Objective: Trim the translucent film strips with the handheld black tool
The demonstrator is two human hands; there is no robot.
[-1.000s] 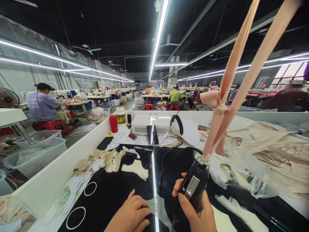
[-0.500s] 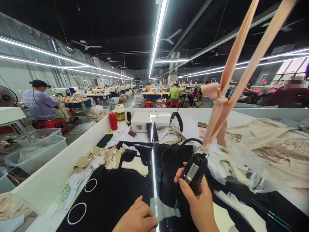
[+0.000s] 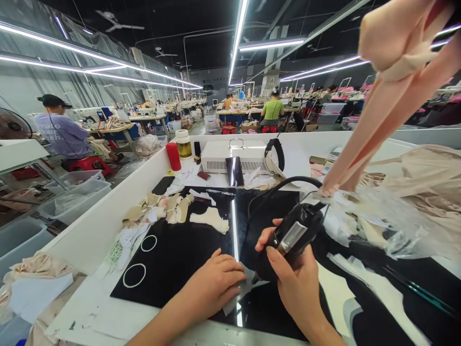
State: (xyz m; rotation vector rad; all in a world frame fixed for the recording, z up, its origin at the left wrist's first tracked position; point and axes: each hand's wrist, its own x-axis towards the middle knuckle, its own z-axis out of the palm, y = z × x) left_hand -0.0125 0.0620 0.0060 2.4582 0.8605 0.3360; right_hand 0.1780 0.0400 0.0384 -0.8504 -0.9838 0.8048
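My right hand (image 3: 300, 293) is wrapped round a black, corded hand-held power tool (image 3: 290, 240) with a silver plate on its side; its exact kind is not clear. The tool is tilted, its lower tip near a thin grey translucent piece (image 3: 248, 287) on the glossy black board (image 3: 183, 262). Lying flat, fingers stretched out, my left hand (image 3: 216, 283) presses on the left part of that piece. A knotted pink fabric strip (image 3: 389, 110) rises from the tool's upper end, and a black cable (image 3: 268, 190) loops behind it.
A cream cut piece (image 3: 211, 219) lies ahead of my left hand. Beige scraps (image 3: 176, 209), two white rings (image 3: 134, 276) and a phone (image 3: 163, 185) are leftward. Plastic and beige fabric (image 3: 428, 178) fill the right. A white vented box (image 3: 234, 156) stands behind. Co-workers sit farther off.
My view has tipped downward and turned slightly. My left hand has reached farther forward onto the grey piece. The tool leans more to the right, still in my right hand.
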